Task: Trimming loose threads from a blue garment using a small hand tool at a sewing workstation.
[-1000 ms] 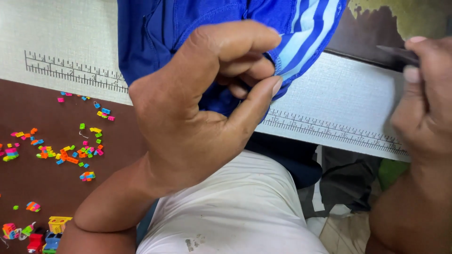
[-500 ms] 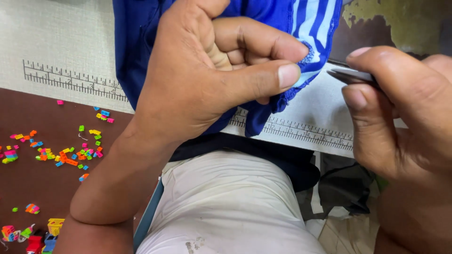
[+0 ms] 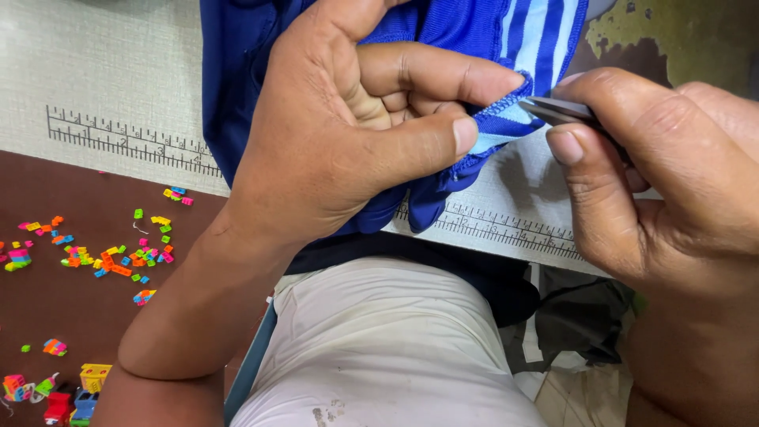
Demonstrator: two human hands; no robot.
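A pale, finely gridded bench point(image 3: 118, 71) fills the upper part of the view, with a printed ruler strip point(image 3: 130, 142) running along its near edge and continuing on the right under the hands. Below the edge on the left lies a dark reddish-brown floor point(image 3: 55, 308), strewn with small bright plastic building pieces point(image 3: 118, 257) in orange, green, pink and blue; a few toy blocks point(image 3: 75, 387) sit at the lower left corner. At the upper right a patch of worn, greenish surface point(image 3: 672, 35) shows beyond the bench.

A blue garment point(image 3: 237, 87) with white stripes hangs over the bench from the top of the view. The left hand point(image 3: 348, 134) bunches its hem, thumb and forefinger clamped together on the stitched edge point(image 3: 494, 130). The right hand point(image 3: 672, 182) comes in from the right, its fingers point(image 3: 581, 182) pinched shut on a thin dark metal tool point(image 3: 553, 111) whose tip touches that hem.

Nearest the camera is the person's lap in a white cloth point(image 3: 387, 348), with dark fabric point(image 3: 577, 316) heaped just beside it on the right, hiding the floor there.
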